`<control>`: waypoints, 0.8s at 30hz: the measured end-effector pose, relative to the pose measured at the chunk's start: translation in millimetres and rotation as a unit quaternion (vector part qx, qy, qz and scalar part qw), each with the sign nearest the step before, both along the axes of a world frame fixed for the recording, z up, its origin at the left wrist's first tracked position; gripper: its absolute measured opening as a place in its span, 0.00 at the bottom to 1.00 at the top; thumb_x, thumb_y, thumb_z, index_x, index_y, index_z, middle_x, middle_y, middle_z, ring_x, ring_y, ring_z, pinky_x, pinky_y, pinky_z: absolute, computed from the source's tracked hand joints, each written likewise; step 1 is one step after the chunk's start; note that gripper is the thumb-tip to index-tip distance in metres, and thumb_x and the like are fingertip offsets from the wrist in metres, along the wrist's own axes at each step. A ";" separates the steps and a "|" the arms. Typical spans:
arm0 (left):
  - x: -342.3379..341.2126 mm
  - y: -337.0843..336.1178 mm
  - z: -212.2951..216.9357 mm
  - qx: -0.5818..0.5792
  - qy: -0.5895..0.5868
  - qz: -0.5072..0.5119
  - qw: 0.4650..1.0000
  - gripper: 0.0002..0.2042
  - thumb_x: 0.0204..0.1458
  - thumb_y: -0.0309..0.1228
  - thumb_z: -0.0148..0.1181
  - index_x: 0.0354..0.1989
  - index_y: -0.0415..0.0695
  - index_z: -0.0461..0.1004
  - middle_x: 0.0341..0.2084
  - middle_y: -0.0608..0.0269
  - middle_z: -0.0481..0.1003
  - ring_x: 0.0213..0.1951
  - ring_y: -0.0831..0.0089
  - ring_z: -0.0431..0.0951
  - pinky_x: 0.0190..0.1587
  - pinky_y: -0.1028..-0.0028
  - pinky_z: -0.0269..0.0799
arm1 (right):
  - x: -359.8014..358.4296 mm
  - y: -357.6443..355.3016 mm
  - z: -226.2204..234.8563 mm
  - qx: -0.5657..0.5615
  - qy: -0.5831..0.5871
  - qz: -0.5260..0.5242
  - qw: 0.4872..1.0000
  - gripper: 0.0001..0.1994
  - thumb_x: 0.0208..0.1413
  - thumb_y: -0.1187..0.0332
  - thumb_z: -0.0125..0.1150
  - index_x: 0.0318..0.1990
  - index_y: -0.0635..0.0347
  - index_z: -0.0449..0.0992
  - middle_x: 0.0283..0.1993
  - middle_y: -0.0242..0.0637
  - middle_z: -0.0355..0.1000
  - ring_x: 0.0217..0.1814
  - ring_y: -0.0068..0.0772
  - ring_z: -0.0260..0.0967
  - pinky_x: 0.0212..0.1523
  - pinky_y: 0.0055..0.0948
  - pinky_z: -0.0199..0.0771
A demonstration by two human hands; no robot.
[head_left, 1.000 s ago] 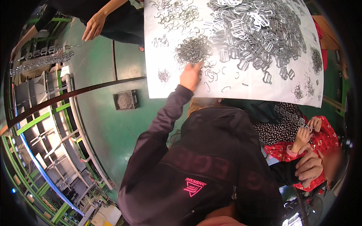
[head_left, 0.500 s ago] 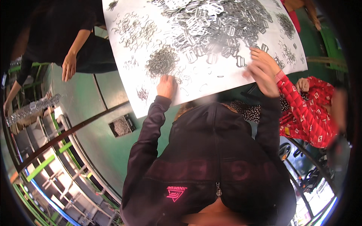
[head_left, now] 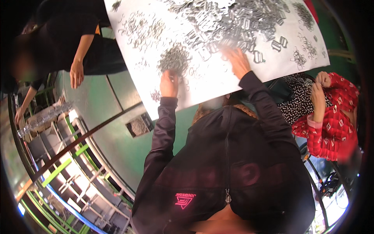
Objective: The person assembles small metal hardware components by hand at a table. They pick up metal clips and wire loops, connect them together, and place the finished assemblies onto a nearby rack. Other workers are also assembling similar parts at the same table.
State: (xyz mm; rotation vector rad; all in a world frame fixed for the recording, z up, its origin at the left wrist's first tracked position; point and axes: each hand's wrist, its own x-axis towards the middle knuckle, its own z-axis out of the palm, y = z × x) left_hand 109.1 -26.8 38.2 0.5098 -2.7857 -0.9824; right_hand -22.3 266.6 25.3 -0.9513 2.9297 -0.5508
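My left hand (head_left: pixel 169 84) rests at the near edge of a dense pile of small curved wire pieces (head_left: pixel 173 58) on the white tabletop. Its fingers are bent together against the pile; whatever lies between them is too small to make out. Over the near edge of a big heap of grey slotted metal buckles (head_left: pixel 245 21) is my right hand (head_left: pixel 238 62), its fingers stretched out and apart. Motion blurs those fingertips, and I see nothing held in them. A loose buckle (head_left: pixel 258 57) lies just right of this hand.
More wire pieces (head_left: pixel 136 27) are scattered at the table's left. Smaller clusters (head_left: pixel 299 58) lie to the right. A person in a red patterned top (head_left: pixel 335 128) sits at the right; another in black (head_left: pixel 70 39) stands left. A box of small parts (head_left: pixel 139 126) is on the green floor.
My right hand has moved left, from the heap's right side to its near edge. The red-sleeved person's arm has drawn back from the table. My left hand stays by the wire pile.
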 end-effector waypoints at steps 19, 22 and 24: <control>-3.5 15.2 -31.7 -0.224 -0.011 -0.206 0.952 0.05 0.46 0.25 0.54 0.33 0.44 0.73 0.35 0.59 0.69 0.44 0.59 0.68 0.40 0.66 0.73 | 11.2 -1.0 43.0 -0.614 -0.484 -0.185 0.596 0.13 0.59 0.76 0.54 0.50 0.71 0.71 0.43 0.39 0.73 0.39 0.28 0.73 0.43 0.31 0.78; -9.5 23.3 -29.6 -0.218 -0.022 -0.163 0.962 0.06 0.45 0.21 0.52 0.33 0.41 0.70 0.34 0.55 0.71 0.42 0.57 0.70 0.39 0.64 0.73 | 28.1 -3.6 81.5 -0.607 -0.511 -0.208 0.571 0.16 0.57 0.76 0.56 0.53 0.70 0.68 0.43 0.40 0.73 0.42 0.28 0.73 0.42 0.31 0.78; -19.4 26.9 -17.0 -0.061 0.016 -0.092 0.994 0.04 0.50 0.21 0.49 0.34 0.39 0.69 0.31 0.52 0.71 0.38 0.53 0.71 0.40 0.63 0.71 | 36.4 -0.4 99.2 -0.608 -0.508 -0.215 0.571 0.17 0.56 0.77 0.57 0.53 0.70 0.68 0.43 0.41 0.73 0.42 0.29 0.73 0.42 0.30 0.78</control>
